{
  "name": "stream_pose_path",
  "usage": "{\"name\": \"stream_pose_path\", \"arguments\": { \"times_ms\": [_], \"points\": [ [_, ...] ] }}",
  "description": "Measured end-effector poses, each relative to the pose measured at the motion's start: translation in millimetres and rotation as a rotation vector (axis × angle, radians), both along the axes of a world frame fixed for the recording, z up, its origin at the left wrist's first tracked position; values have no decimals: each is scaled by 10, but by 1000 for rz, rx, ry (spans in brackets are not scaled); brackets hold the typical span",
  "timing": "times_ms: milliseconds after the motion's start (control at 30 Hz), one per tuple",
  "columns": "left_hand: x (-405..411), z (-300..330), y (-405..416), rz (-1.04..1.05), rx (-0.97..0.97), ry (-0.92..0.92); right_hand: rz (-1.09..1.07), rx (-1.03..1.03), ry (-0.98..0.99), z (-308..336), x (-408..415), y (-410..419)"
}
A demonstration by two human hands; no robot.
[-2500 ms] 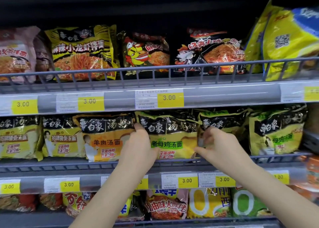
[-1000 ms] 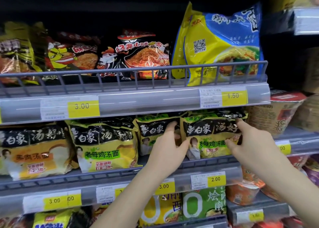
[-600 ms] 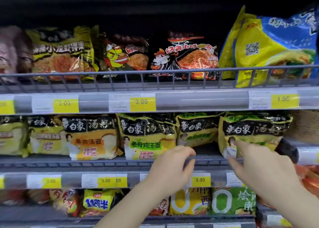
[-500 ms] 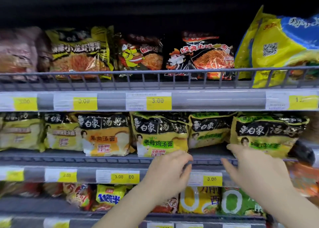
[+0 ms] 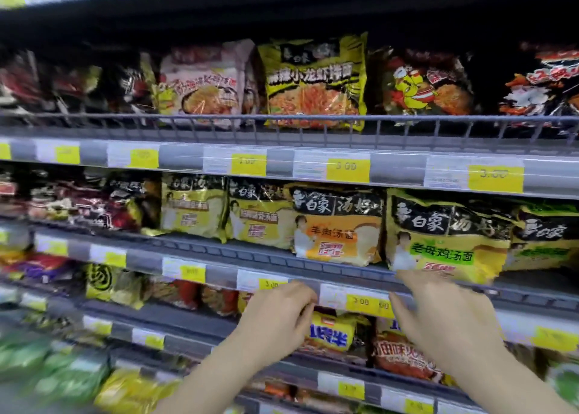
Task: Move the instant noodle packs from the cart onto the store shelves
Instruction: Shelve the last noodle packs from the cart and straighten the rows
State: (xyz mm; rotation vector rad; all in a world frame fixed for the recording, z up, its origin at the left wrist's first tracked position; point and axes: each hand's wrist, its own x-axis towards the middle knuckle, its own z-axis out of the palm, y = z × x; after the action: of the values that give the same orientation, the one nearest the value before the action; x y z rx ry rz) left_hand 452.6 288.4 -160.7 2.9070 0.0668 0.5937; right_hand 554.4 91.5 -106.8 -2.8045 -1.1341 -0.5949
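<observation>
Left hand: the left hand (image 5: 279, 316) hangs in front of the grey price rail (image 5: 219, 275) of the middle shelf, fingers loosely curled, holding nothing.
Right hand: the right hand (image 5: 445, 322) has its fingers spread and nearly straight, empty, its fingertips (image 5: 407, 277) just below the yellow-and-black plastic noodle pack with green lettering (image 5: 445, 241).
Noodle packs: a row of yellow-and-black crinkled plastic packs stands upright behind the low wire lip of the middle shelf; the orange-fronted pack (image 5: 338, 225) sits just left of the green-lettered one. No cart is in view.
Handling: judged light, soft-skinned and slippery, with a brittle noodle block inside that hard squeezing would likely crack.
Where to hold: probably by both side edges, or flat across the front and back, not by the crimped seams.
Blur: the outer parts of the view are smeared; labels there are unreadable.
</observation>
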Motion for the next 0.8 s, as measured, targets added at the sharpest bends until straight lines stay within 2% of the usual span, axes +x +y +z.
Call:
{"name": "stream_pose_path", "arguments": {
  "times_ms": [133,233,267,333,367,433,467,533,567,633,667,733,800],
  "points": [
    [-401,-163,604,33,-26,35,27,110,-1,-97,-425,540],
    [-622,-333,1076,36,-15,63,-49,126,137,-276,-680,933],
    [-671,-400,1222,15,0,72,-50,197,166,-349,-767,1048],
    [-732,-560,1502,-26,46,134,-57,252,141,-457,-968,1291],
    [-743,-661,1625,-47,66,160,-62,213,141,-511,-1074,1388],
    [-726,-810,1798,-68,105,190,-16,329,118,-768,-1165,1576],
    [-708,-883,1856,-79,122,192,-56,316,142,-866,-1243,1678],
    [-646,-1023,1936,-86,137,174,-148,145,258,-1060,-1284,1840],
    [-598,-1080,1968,-76,128,176,-182,162,311,-1183,-1281,1884],
    [-496,-1240,2049,-50,97,181,-213,157,316,-1388,-1244,1993],
    [-436,-1318,2087,-30,86,182,-133,242,207,-1517,-1222,2042],
    [-337,-1451,2124,16,72,181,-94,289,153,-1694,-1152,2089],
    [-241,-1575,2148,52,65,142,-126,229,143,-1834,-1058,2158]
  ]
}}
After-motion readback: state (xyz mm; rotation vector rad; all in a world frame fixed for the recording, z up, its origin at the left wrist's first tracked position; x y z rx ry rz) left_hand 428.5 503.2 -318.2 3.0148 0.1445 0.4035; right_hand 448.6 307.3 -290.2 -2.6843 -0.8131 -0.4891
